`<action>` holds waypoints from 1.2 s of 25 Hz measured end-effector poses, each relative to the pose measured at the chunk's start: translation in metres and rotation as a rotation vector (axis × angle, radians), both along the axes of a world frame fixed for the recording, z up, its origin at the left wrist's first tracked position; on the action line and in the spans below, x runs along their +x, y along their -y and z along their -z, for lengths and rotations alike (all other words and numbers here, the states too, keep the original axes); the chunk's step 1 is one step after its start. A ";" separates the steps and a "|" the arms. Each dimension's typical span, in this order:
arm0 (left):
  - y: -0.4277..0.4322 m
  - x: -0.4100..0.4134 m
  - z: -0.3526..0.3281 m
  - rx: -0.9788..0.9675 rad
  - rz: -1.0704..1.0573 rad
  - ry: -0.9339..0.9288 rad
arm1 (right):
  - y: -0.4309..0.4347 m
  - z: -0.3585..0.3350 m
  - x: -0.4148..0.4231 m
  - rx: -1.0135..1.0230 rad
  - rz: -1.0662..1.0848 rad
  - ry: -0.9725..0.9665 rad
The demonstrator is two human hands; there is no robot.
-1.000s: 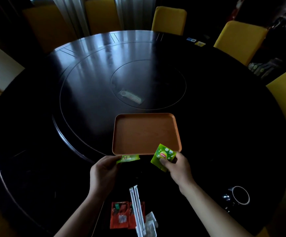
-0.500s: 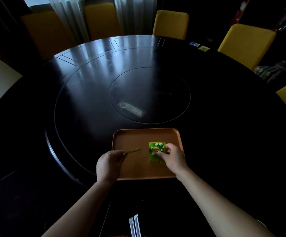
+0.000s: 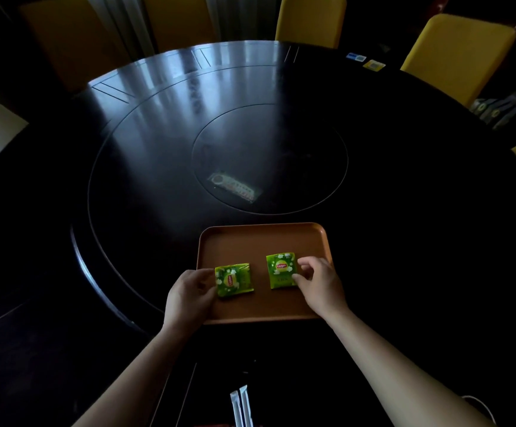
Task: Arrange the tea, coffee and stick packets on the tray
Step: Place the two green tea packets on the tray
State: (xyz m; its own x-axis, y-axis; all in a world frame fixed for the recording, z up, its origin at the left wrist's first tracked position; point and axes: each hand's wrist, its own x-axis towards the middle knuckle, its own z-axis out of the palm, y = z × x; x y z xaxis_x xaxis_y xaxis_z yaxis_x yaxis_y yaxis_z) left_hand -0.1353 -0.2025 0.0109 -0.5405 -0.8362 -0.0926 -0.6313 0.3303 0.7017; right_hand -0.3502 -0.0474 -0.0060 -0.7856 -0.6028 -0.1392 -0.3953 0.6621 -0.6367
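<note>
1. a large round dark lacquered wooden table (image 3: pixel 158 143) is seen in a dim room, ringed by yellow upholstered chairs (image 3: pixel 454 53), with pale curtains behind them.
2. a rectangular orange-brown tray with rounded corners (image 3: pixel 262 241) is set on the near part of the table.
3. two square green foil tea packets are laid flat on the tray, side by side and apart: the left green tea packet (image 3: pixel 233 280) and the right green tea packet (image 3: pixel 281 270).
4. the left hand (image 3: pixel 188 295) is placed at the left packet's outer edge, which is pinched between thumb and fingertips.
5. the right hand (image 3: pixel 319 285) is placed at the right packet's outer edge; its fingertips are pressed to that edge, the other fingers curled loosely.
6. two slim white stick packets (image 3: pixel 241 406) are left on the table at the near edge, well apart from the tray.
7. a pale flat wrapped item (image 3: pixel 233 188) is seen in the table's central disc; what it is cannot be told.
</note>
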 end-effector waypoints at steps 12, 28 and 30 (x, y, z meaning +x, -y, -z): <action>-0.006 -0.026 0.018 -0.502 0.418 0.443 | 0.011 -0.003 0.007 0.217 -0.101 -0.234; 0.003 -0.027 0.021 -0.304 0.269 0.249 | 0.029 0.003 0.011 0.186 -0.302 -0.294; 0.008 -0.024 0.027 -0.368 0.339 0.254 | 0.032 0.002 0.012 0.172 -0.297 -0.294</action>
State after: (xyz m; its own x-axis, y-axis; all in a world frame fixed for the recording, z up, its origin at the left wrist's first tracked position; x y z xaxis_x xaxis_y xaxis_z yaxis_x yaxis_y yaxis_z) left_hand -0.1594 -0.2100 -0.0163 -0.7834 -0.6214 0.0102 -0.5814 0.7387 0.3410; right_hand -0.3379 -0.0794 -0.0078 -0.6031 -0.7959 -0.0533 -0.7319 0.5788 -0.3596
